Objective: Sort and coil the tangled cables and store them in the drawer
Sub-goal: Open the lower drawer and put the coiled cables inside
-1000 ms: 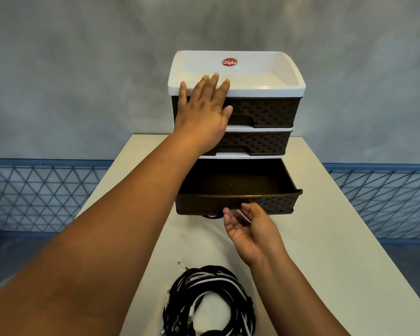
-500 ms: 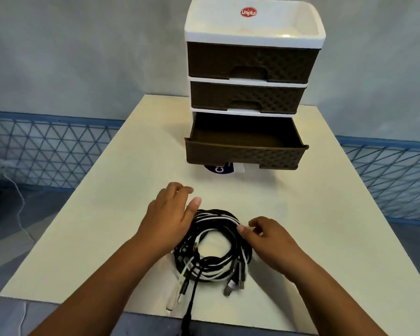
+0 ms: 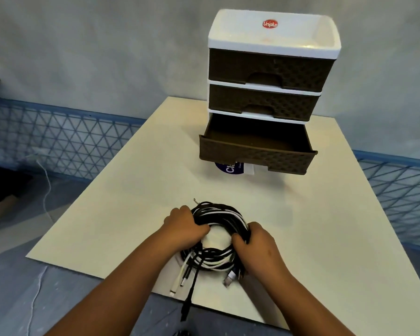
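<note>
Cables (image 3: 218, 235): one mixed coil on desk (image 3: 121, 214); left fingers (image 3: 199, 227) and right fingers (image 3: 238, 238) gripped opposite sides, probably for lifting; open drawer (image 3: 257, 155) waited beyond.

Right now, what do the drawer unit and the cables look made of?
Drawer unit: looks like moulded plastic, with a glossy white top and frame and matte brown drawers embossed in a woven-rattan pattern. Cables: black and white jackets, probably rubbery plastic, smooth; some plugs look metallic, though motion blur leaves that uncertain.

Cable bundle (image 3: 218, 241): black and white, loosely looped, flat near counter's front edge; plug ends trail forward. Bottom drawer (image 3: 257, 151): brown weave, pulled open, empty.
</note>
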